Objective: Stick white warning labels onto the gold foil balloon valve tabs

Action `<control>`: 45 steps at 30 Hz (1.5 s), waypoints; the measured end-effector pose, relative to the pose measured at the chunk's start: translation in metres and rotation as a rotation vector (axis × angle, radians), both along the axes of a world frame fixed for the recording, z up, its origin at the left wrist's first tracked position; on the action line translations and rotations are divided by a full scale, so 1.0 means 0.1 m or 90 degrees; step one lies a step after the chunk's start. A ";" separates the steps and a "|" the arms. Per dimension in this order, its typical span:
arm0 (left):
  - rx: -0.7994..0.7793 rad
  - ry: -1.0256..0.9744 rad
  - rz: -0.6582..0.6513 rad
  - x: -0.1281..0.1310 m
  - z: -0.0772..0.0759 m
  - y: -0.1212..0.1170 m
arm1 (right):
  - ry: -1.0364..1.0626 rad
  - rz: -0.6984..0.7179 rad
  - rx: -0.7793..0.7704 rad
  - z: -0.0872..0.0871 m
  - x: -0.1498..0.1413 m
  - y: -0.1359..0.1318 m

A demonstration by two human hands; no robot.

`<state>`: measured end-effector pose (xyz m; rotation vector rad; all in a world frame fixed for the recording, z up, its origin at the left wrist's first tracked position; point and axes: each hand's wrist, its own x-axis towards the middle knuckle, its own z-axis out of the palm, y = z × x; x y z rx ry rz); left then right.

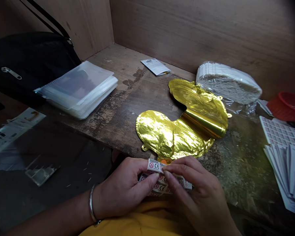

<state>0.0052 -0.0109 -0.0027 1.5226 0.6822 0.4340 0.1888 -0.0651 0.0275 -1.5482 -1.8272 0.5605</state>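
Over my lap, my left hand [132,186] pinches a small sheet of stickers [159,188] printed with CE marks and red no-entry symbols. My right hand [196,186] is closed at the sheet's upper edge, with thumb and forefinger on one sticker. My fingers cover part of the sheet, and I cannot tell whether that sticker has come loose from it. Just beyond my hands, a flat gold foil balloon [172,134] lies on the table, curved and partly folded over, with small tabs along its edge.
A stack of clear plastic sleeves [86,88] lies by a black bag [29,65]. A printed packet [155,66] is at the back. Plastic-wrapped white cards [228,82], a red basket [287,106], a sticker sheet [280,131] and paper leaflets [287,173] line the right.
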 end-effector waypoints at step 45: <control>-0.036 0.040 0.026 0.03 0.02 0.03 | -0.058 -0.030 0.015 -0.02 -0.03 0.00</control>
